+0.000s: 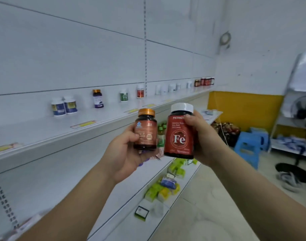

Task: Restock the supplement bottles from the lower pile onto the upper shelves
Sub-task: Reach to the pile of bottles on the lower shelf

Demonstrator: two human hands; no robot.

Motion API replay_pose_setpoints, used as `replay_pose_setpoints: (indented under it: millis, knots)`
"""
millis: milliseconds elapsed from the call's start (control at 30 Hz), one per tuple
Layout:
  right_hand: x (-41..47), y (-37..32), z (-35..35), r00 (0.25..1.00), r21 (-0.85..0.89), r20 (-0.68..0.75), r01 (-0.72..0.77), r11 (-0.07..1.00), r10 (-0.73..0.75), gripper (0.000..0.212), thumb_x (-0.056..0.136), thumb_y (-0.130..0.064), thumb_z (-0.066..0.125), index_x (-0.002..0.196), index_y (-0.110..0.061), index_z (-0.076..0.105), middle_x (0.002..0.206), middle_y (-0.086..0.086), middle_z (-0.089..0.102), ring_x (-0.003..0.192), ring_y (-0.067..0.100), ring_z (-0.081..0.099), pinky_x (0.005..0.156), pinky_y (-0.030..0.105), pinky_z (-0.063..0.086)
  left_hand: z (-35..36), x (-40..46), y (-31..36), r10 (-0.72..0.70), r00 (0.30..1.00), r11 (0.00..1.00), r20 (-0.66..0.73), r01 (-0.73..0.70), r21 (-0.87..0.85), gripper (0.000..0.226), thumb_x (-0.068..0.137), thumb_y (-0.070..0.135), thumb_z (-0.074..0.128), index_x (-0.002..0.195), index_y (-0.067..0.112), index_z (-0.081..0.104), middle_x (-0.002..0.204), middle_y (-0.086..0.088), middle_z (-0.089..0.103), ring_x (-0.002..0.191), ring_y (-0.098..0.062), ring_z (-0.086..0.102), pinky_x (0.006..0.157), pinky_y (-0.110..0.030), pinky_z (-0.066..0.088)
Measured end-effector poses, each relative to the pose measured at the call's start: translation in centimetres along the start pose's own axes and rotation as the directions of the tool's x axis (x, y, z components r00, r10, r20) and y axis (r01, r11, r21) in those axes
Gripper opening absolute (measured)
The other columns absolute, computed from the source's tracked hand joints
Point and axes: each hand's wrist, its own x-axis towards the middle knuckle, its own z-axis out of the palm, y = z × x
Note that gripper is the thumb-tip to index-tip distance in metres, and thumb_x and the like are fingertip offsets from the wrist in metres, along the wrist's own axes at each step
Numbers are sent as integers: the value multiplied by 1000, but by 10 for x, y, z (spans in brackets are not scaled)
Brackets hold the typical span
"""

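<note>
While both arms reach forward, left hand point(124, 150) grips orange-capped bottle point(146, 129); right hand point(199, 138) grips white-capped bottle point(180, 131)

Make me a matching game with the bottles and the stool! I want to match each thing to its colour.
Things:
1. cap of the Fe bottle
2. cap of the bottle in the left hand
3. plastic stool
4. wall strip

Colours:
a. blue
b. white
c. yellow
d. orange-gold

Pairs: 1-b, 2-d, 3-a, 4-c

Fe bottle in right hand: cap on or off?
On. The white cap sits atop the red Fe bottle, held by the right hand.
</note>
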Motion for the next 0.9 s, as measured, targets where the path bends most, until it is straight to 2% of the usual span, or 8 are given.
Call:
replay_pose_setpoints:
  millis: [100, 200, 267, 333, 433, 533, 700, 900]
  knots:
    - [39, 3, -41, 997, 35, -55, -48, 998, 50, 40, 81, -28, 61, 118, -17, 52, 85, 9, 71, 72, 27, 70, 59, 40, 57, 1, 63, -15, 12, 1000, 998, 27, -14, 65, 63, 65, 3, 47, 128, 5, 48, 113, -22, 57, 93, -32, 58, 68, -41, 58]
    - [88, 3, -74, 995, -87, -91, 34, 996, -42, 61, 67, -25, 77, 121, -20, 48, 98, 13, 67, 78, 30, 70, 64, 42, 57, -3, 136, -29, 65, 996, 984, 67, -76, 161, 58, 70, -5, 48, 125, 12, 50, 97, -13, 66, 82, -24, 64, 76, -43, 56]
    - [124, -1, -98, 985, -143, -133, 93, 985, -112, 54, 68, -24, 71, 118, -24, 52, 103, 16, 67, 84, 34, 69, 66, 44, 56, -4, 188, -38, 87, 991, 978, 101, -105, 181, 54, 79, -11, 44, 123, 19, 50, 87, -6, 71, 77, -19, 68, 78, -41, 56]
    - [162, -11, -127, 981, -133, -141, 116, 984, -135, 46, 71, -26, 66, 116, -26, 56, 106, 18, 67, 92, 39, 67, 71, 49, 55, -1, 242, -45, 86, 988, 977, 126, -108, 183, 59, 79, -11, 49, 125, 25, 50, 88, -5, 72, 78, -20, 68, 77, -41, 57]
    - [209, -32, -172, 972, -117, -199, 105, 988, -127, 50, 72, -30, 62, 121, -24, 55, 110, 18, 65, 96, 39, 65, 78, 53, 54, 13, 315, -53, 64, 985, 982, 161, -91, 168, 68, 76, -7, 57, 126, 37, 49, 102, -13, 68, 90, -31, 66, 77, -42, 56]
    - [243, -50, -219, 956, -100, -266, 96, 990, -120, 55, 73, -33, 62, 125, -22, 52, 110, 17, 66, 95, 36, 66, 84, 55, 52, 36, 382, -71, 40, 976, 986, 215, -74, 151, 60, 78, -2, 58, 127, 32, 49, 106, -16, 67, 100, -35, 64, 75, -37, 56]
    - [288, -66, -309, 940, -192, -284, 137, 972, -189, 51, 70, -27, 66, 120, -27, 53, 91, 4, 72, 82, 26, 70, 68, 42, 56, 77, 483, -129, 24, 965, 989, 261, -61, 132, 53, 82, -8, 54, 115, 33, 52, 98, -12, 70, 90, -30, 68, 71, -36, 56]
    - [344, -90, -445, 908, -301, -323, 168, 939, -266, 41, 84, -17, 65, 121, -27, 51, 90, 1, 73, 84, 25, 71, 66, 39, 56, 143, 605, -201, 43, 946, 983, 322, -97, 155, 60, 76, -8, 60, 119, 32, 47, 106, -14, 64, 85, -27, 69, 72, -40, 56]
